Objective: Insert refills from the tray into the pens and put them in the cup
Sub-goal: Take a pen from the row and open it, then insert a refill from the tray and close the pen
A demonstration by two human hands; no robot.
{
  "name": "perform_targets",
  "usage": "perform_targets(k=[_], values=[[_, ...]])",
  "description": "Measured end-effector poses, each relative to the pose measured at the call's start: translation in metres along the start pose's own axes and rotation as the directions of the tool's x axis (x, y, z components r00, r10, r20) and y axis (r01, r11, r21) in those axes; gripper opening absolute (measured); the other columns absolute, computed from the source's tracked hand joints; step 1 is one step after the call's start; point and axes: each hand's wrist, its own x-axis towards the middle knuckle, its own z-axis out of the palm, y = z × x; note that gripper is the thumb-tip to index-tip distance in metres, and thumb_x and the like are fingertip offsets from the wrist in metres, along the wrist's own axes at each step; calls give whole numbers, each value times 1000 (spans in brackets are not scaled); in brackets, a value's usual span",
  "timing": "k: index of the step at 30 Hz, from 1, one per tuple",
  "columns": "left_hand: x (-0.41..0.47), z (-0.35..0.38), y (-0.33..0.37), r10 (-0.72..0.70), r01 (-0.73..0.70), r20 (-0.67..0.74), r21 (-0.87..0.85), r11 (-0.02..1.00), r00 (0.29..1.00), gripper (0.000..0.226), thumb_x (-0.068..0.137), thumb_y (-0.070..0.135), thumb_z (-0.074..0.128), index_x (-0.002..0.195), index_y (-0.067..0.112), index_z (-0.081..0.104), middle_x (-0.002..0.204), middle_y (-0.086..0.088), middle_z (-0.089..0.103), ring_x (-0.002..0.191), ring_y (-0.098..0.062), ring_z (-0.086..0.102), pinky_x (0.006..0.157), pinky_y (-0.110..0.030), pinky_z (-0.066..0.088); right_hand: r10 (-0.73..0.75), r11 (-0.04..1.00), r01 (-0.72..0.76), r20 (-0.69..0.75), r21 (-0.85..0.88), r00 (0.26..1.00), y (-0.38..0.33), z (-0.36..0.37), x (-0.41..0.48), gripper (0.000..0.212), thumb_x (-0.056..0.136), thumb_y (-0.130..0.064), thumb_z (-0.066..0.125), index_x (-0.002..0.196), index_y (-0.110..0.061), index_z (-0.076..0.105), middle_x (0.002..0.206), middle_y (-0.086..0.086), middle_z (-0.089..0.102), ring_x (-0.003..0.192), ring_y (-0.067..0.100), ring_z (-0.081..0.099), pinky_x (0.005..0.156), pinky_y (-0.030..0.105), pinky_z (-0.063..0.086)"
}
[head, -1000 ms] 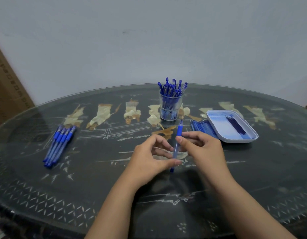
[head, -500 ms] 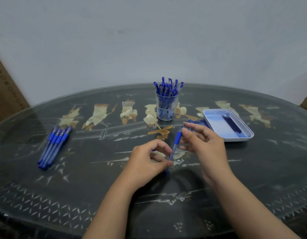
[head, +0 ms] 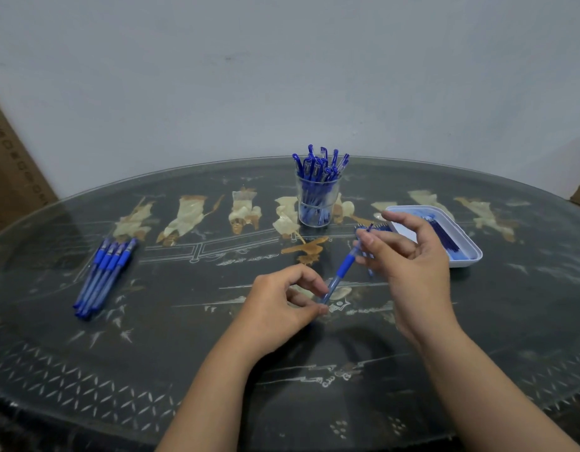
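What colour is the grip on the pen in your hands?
Solid blue, on a pen with a see-through barrel. Best seen in the head view.

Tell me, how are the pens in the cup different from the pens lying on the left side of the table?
The pens in the cup stand upright, crowded together; the pens on the left lie flat side by side on the table. The pens in the cup are many; the pens on the left are few. Both are blue.
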Motion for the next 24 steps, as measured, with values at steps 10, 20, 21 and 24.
perform_targets(k=[10,20,21,24], values=[[1,-1,0,-17,17,1,36,999,1000,23,75,2,81,82,21,68,72,20,64,62,-4,65,63,-10,46,-134,983,134,8,-125,991,8,2,6,26,81,6,71,96,-16,70,89,5,74,84,13,71,76,19,55],[2,-13,-6,-11,16,-52,91,996,999,27,76,1,78,77,26,69,73,15,66,61,-3,63,63,-12,47,-204,975,214,-123,66,971,-45,1,49,27,88,7,61,100,-18,62,95,2,62,84,15,65,64,29,59],[3,-15,-7,-14,20,-70,84,996,997,28,76,0,78,76,27,68,75,15,67,62,-4,64,63,-13,48,-228,968,239,-135,71,964,-50,-1,56,26,89,6,62,101,-17,61,93,2,61,84,16,65,65,30,59],[5,-22,-10,-13,19,-183,32,999,983,28,76,0,79,77,26,67,81,11,71,65,-8,68,64,-19,52,-264,965,263,-109,-29,958,-51,-6,75,25,88,4,64,101,-17,61,92,3,63,79,15,67,64,29,59]])
